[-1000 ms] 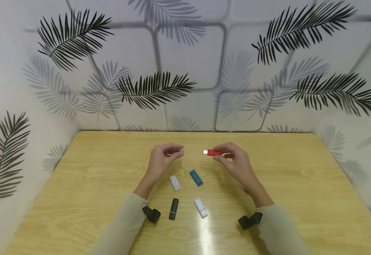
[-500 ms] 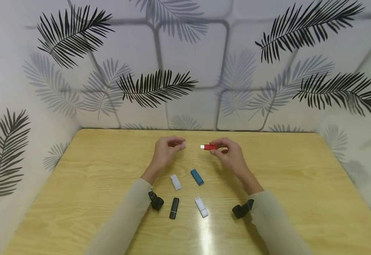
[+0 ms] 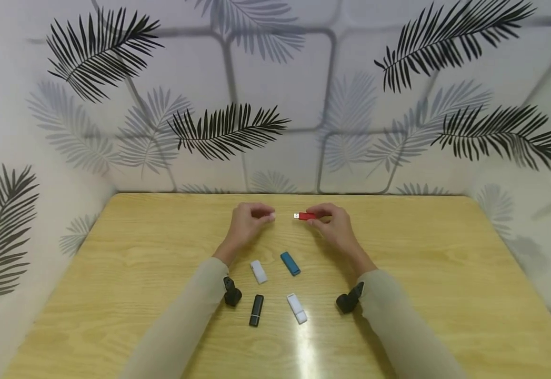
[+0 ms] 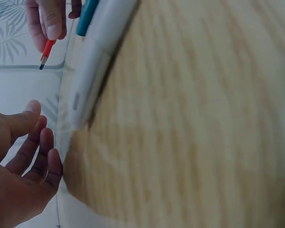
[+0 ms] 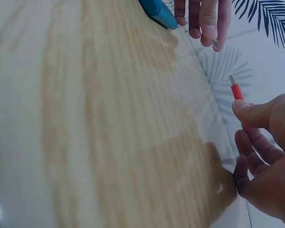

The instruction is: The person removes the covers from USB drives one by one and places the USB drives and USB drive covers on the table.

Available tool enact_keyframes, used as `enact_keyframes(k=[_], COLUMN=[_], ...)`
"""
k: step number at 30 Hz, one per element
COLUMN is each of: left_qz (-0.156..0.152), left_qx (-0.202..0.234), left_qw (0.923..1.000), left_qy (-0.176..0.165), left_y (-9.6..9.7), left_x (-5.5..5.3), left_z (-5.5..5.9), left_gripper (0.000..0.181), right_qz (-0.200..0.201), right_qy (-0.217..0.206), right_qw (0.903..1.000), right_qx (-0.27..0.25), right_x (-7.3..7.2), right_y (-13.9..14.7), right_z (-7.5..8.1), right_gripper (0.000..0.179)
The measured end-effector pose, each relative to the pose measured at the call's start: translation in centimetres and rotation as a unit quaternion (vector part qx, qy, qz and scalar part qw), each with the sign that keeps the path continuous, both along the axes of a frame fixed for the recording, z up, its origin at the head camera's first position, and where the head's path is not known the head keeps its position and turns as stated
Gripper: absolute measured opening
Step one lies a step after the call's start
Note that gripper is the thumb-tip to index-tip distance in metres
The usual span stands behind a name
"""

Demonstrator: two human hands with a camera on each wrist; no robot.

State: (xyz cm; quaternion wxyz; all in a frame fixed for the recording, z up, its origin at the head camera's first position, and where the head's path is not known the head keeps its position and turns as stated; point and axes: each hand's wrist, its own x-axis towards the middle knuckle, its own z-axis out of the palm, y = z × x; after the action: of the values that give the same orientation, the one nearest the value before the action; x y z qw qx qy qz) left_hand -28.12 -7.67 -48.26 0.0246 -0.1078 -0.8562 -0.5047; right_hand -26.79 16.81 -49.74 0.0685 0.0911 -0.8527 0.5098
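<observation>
Between thumb and fingers of my right hand [image 3: 336, 223] is a red USB stick [image 3: 307, 216], its bare metal plug pointing left. The red USB stick [image 5: 237, 90] also shows in the right wrist view. Opposite, my left hand [image 3: 248, 223] pinches a small pale piece [image 3: 272, 216] at its fingertips; mostly hidden, it looks like a cap, though its kind is unclear. A short gap separates the plug from that piece. Both hands are over the far part of the table. Nearer lie a blue USB stick [image 3: 290, 263] and a short white USB stick [image 3: 258, 271].
A black USB stick [image 3: 256, 310] and a longer white USB stick [image 3: 297, 308] lie closer to the front on the wooden table [image 3: 114, 273]. A patterned wall [image 3: 275, 152] rises behind the table's far edge.
My right hand has moved left and slightly away with the red USB stick, narrowing the gap to my left hand. The left hand has shifted slightly away from me. The sticks on the table stay put.
</observation>
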Motion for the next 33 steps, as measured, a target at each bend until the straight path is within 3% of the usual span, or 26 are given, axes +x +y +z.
enact_keyframes(k=[8, 18, 33], left_qz=[0.003, 0.017, 0.021], left_qx=[-0.025, -0.064, -0.092], left_qw=[0.9997, 0.9978, 0.9955], left_qy=[0.003, 0.004, 0.01], left_y=[0.3, 0.9, 1.3], left_x=[-0.7, -1.4, -1.1], left_z=[-0.8, -1.3, -1.0], left_gripper=[0.015, 0.015, 0.014], right_qz=[-0.009, -0.022, -0.032], right_qy=[-0.019, -0.034, -0.055], right_qw=[0.9997, 0.999, 0.9972], right_qx=[-0.008, 0.017, 0.039], right_x=[-1.1, -1.5, -1.8], right_y=[-0.9, -1.3, -1.6], right_z=[-0.7, -0.9, -0.6], right_gripper=[0.021, 0.019, 0.02])
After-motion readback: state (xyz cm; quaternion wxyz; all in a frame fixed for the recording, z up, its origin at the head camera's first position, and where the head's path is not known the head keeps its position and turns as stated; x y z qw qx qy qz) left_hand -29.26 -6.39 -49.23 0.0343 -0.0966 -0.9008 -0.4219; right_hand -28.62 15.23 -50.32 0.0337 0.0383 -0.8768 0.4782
